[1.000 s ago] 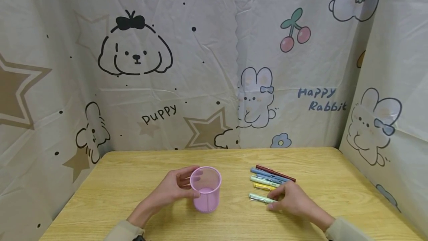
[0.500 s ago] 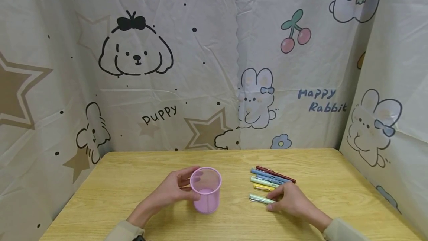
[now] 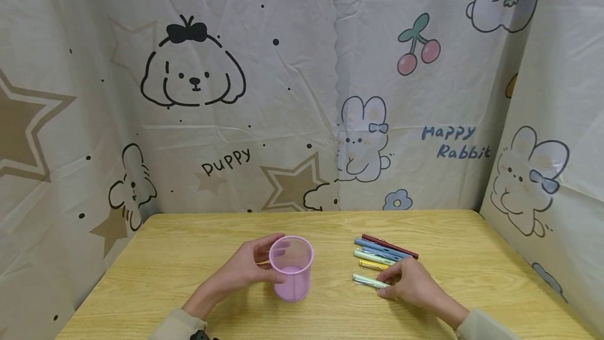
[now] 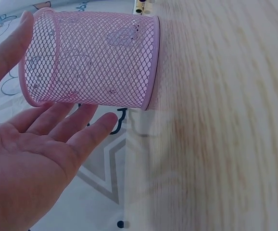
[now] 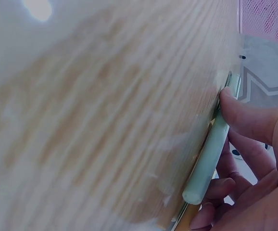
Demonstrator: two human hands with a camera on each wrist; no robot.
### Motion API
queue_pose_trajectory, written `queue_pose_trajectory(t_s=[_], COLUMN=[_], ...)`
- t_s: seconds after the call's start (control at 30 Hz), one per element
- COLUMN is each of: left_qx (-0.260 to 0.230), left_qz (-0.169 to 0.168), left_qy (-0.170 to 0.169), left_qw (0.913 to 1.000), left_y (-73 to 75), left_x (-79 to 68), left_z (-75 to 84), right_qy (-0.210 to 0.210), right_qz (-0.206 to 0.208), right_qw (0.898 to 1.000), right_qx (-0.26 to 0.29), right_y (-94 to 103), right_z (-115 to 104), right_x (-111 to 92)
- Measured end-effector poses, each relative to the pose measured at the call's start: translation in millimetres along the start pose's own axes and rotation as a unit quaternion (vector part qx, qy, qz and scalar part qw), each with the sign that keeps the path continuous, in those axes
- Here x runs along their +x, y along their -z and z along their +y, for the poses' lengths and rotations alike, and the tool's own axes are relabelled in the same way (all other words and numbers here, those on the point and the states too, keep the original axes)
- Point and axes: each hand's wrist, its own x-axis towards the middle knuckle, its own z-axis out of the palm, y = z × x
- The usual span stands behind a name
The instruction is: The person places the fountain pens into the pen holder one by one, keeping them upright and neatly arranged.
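A pink mesh pen holder stands upright on the table; it also fills the upper part of the left wrist view. My left hand holds its left side, thumb in front and fingers behind. To the right, a light green capped pen lies on the tabletop, and my right hand pinches its right end between thumb and fingers. In the right wrist view the green pen runs along under the thumb. Just beyond it lie a yellow pen and another light green pen.
Farther back in the same group lie blue pens and a dark red pen. The wooden table is enclosed by a printed cloth at the back and sides.
Hardly anything differs. Both hands, the pen holder and the pens keep their places, while the whole head view shifts very slightly.
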Motion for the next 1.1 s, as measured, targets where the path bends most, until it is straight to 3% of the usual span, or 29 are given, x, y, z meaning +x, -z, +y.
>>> queue_pose_trajectory(t_s=[0.2,0.5,1.1], left_qx=[0.004,0.008,0.009], left_qz=[0.0,0.008,0.004], left_qy=[0.001,-0.001,0.003], left_qw=[1.0,0.9999,0.9999], left_y=[-0.7,-0.4,-0.7], left_x=[0.1,0.4,0.2], left_z=[0.2,0.1,-0.5], right_qy=[-0.004,-0.071,-0.071], right_qz=[-0.004,0.041,0.042], right_qw=[1.0,0.993,0.993], right_qx=[-0.009,-0.081,-0.08], right_y=[1.6,-0.6,-2.5], right_z=[0.6,-9.0,-8.8], right_x=[-1.0,-0.7,-0.6])
